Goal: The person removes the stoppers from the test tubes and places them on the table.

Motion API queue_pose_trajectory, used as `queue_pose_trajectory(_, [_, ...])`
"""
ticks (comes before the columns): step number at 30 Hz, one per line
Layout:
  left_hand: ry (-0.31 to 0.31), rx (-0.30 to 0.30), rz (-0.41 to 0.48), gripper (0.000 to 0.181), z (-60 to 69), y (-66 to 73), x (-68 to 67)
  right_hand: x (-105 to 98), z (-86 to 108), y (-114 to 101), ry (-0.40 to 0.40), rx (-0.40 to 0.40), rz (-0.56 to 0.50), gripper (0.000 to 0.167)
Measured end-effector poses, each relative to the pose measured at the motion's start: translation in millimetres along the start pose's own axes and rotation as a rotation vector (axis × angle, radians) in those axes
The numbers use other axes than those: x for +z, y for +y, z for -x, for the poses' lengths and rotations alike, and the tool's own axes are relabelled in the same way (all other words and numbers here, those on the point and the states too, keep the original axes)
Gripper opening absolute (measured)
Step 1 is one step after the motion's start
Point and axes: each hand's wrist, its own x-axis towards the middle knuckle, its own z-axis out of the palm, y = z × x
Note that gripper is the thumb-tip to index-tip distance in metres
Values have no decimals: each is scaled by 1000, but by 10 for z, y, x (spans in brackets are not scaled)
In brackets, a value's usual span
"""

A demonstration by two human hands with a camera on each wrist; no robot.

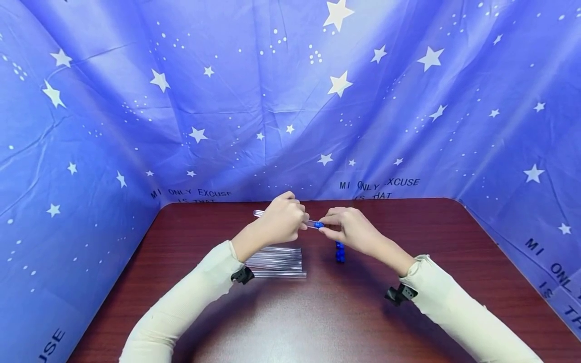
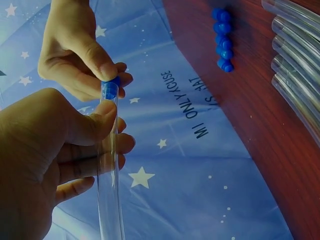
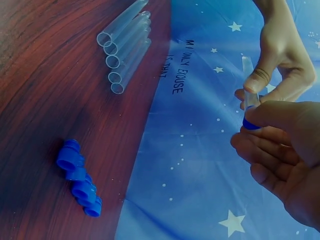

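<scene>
A clear test tube point(image 2: 111, 200) is held above the table by my left hand point(image 1: 283, 220), its thumb and fingers wrapped near the mouth. At that mouth sits a blue cap point(image 2: 110, 89), and my right hand point(image 1: 354, 229) pinches it between thumb and fingertips. In the left wrist view the cap's lower part shows inside the glassy wall; how firmly it is seated I cannot tell. The tube's rounded end points to the left in the head view.
Several clear test tubes point(image 3: 125, 42) lie side by side on the dark red wooden table point(image 1: 290, 312), below my left hand. Several blue caps point(image 3: 80, 177) stand in a row to their right. A blue star-printed curtain point(image 1: 254, 101) encloses the table's back and sides.
</scene>
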Motion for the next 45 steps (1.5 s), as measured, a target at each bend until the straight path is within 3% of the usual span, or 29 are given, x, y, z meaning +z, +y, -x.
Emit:
queue_pose_trajectory(7, [-8,-16,42,14,10,-9,7,78,28,-39,134,-144,176,9])
queue_pose_trajectory(11, [26,-26,43,13,32,-19,22,127,27,-21,218,-231,279,15])
queue_pose_trajectory(17, [117,-24,-28,11,92,-12,116,158,51,33,228,-205,389,18])
queue_pose_trajectory(27, [212,55,-227,8,139,-2,204,126,51,6,110,-98,335,16])
queue_pose_trajectory(31, [255,73,-277,10,133,-1,212,98,34,-8,105,-111,290,14])
queue_pose_trajectory(38, [259,52,-273,11,113,-3,191,102,31,14,196,-210,242,14])
queue_pose_trajectory(45, [232,8,-202,8,73,0,160,111,20,16,219,-242,302,12])
